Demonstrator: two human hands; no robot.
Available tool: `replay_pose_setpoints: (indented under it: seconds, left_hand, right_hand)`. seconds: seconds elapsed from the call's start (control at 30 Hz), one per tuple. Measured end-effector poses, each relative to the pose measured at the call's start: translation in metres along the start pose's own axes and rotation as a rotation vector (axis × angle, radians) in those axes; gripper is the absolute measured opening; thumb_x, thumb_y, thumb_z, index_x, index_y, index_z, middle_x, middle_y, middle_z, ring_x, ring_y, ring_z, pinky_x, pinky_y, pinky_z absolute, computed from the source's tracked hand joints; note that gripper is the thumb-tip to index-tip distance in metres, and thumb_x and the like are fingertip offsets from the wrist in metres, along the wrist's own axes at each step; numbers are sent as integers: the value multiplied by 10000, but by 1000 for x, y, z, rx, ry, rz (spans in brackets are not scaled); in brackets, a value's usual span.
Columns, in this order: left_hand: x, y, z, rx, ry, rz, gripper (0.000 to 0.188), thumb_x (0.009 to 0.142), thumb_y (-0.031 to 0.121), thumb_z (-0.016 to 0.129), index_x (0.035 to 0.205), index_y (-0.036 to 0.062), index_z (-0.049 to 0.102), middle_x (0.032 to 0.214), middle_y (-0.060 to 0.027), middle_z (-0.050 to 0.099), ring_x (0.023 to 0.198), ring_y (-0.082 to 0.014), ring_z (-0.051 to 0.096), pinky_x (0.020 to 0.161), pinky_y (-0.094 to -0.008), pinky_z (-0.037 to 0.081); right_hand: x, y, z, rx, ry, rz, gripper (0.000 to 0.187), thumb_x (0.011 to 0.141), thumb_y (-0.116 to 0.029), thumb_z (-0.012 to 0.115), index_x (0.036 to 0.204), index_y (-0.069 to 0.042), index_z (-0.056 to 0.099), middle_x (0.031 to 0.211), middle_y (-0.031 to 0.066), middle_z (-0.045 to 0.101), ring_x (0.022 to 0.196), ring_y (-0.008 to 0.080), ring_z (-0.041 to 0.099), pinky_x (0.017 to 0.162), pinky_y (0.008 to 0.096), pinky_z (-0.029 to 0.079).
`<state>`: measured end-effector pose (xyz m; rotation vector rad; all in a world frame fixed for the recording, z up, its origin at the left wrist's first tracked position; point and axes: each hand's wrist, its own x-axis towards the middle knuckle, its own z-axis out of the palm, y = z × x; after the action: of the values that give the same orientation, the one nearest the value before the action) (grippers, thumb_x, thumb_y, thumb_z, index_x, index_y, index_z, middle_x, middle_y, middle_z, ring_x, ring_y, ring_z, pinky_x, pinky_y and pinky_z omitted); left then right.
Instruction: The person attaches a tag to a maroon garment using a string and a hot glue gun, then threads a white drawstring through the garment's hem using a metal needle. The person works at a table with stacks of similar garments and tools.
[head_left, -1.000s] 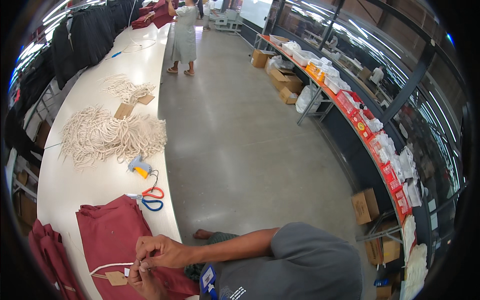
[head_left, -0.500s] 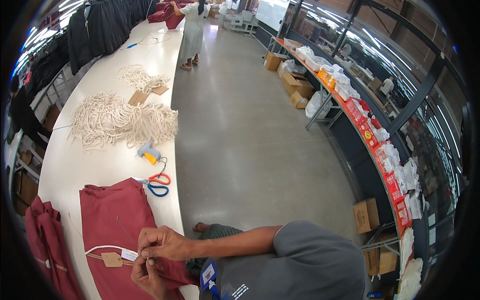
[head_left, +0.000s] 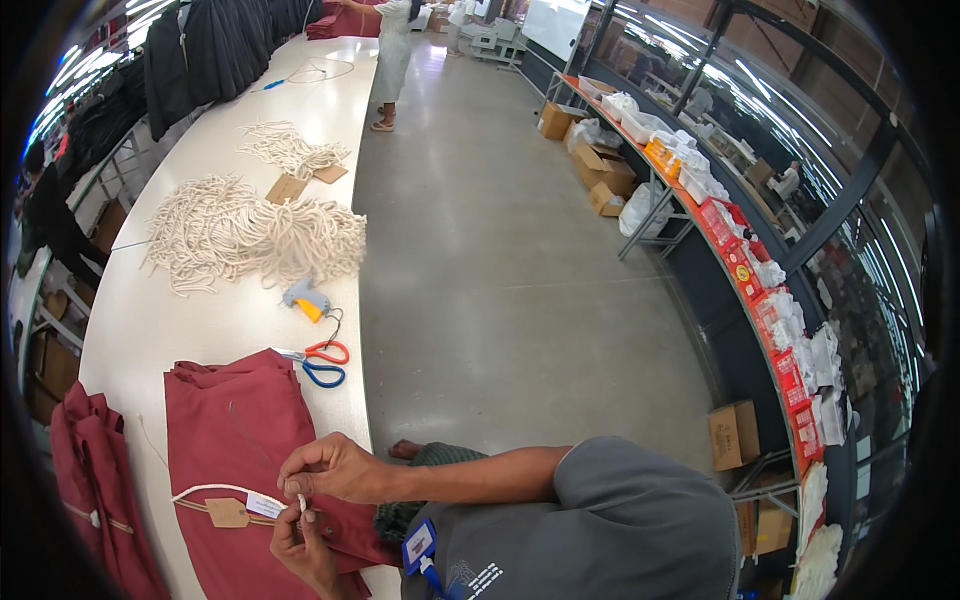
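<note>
A folded dark red garment (head_left: 240,410) lies on the table in front of me. Across it runs a white cord (head_left: 215,488), beside a brown card tag (head_left: 228,513) and a white label (head_left: 265,504). Over the garment's right side, the fingertips of my right hand (head_left: 340,472) are pinched on the cord's end. Just below, my left hand (head_left: 303,550) pinches the same bit from the other side; a short white piece shows between the fingers. Scissors (head_left: 322,363) with red and blue handles lie beyond the garment, near a grey and yellow tagging gun (head_left: 307,300).
Bundles of off-white cord (head_left: 255,235) cover the table farther off, with brown cards (head_left: 287,189) beside them. Another dark red garment (head_left: 100,490) is at the left. A person (head_left: 393,60) stands by the far table end. A long shelf (head_left: 735,260) with boxes runs along the right.
My hands have drawn slightly apart, and a white piece of cord now shows between their fingertips. The whole view has shifted a little.
</note>
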<state>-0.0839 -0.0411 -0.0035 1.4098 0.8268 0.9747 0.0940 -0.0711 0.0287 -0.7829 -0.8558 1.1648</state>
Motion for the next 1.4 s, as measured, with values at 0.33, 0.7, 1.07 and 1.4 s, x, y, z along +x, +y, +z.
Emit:
replay_pose_setpoints:
  seconds: [0.33, 0.7, 1.07, 1.4]
  left_hand:
    - [5, -18, -16, 174, -3, 33, 134, 969, 75, 667, 1006, -54, 671, 769, -39, 638, 696, -94, 569, 665, -236, 455]
    - [2, -25, -24, 288, 19, 67, 109, 948, 68, 674, 981, -35, 680, 802, -79, 638, 739, -149, 587, 711, -281, 471]
    - [-22, -1, -9, 785, 554, 162, 365, 914, 40, 684, 1275, 6, 641, 1256, -188, 639, 1183, -347, 595, 1011, -435, 465]
    - [-79, -64, 70, 325, 1060, -521, 188, 897, 95, 692, 1071, 25, 701, 1033, -168, 708, 972, -280, 694, 855, -359, 527]
  right_hand:
    - [8, -20, -9, 105, 80, -19, 197, 955, -151, 733, 1036, 27, 705, 920, 34, 704, 878, 81, 632, 804, 244, 531]
    - [5, -24, -11, 29, 62, -10, 155, 940, -132, 749, 1010, 3, 718, 910, 10, 710, 860, 67, 627, 794, 241, 528]
    - [132, -48, -29, -873, -289, -715, 159, 957, -16, 615, 1088, -41, 702, 1103, 37, 711, 927, 102, 679, 742, 255, 550]
    - [172, -44, -3, -637, -1032, -73, 78, 916, 1, 677, 987, 14, 705, 929, 82, 726, 932, 172, 696, 850, 309, 549]
